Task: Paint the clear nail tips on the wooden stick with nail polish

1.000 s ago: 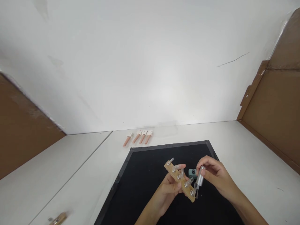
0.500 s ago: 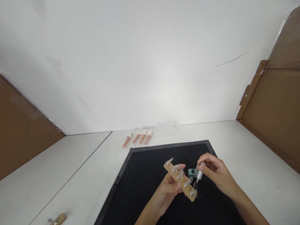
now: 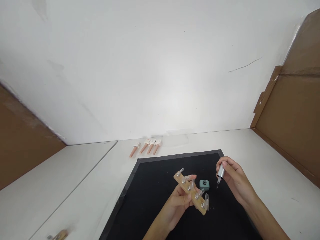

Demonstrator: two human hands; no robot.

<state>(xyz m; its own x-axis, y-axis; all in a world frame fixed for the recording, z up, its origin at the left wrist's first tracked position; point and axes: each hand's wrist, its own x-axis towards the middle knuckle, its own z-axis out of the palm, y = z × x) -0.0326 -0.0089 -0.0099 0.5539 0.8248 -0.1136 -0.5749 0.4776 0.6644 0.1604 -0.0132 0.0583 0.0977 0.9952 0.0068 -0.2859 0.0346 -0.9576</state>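
Observation:
My left hand [image 3: 179,201] is closed around a wooden strip [image 3: 177,177], tilted above the black mat [image 3: 155,190]. Clear false nail tips [image 3: 207,201] stand out from metal studs along the strip. Between the fingers and thumb of my right hand [image 3: 235,176] is a nail polish brush [image 3: 221,171] with a silver cap. Its bristles point downward, apart from the strip and the nails. An uncapped green nail polish bottle [image 3: 204,187] stands on the mat between my two hands, its dark neck opening facing up.
Several nail polish bottles [image 3: 158,143] with white bodies and long pink caps lie on the white table [image 3: 105,186] beyond the mat. Another wooden piece [image 3: 60,235] is partly visible at the lower left. Cardboard panels [image 3: 290,110] flank the table, with a white wall behind.
The brush has moved away from the nail tip at the strip's near end, rightward and up, with my right hand. My left hand and the strip stay nearly still.

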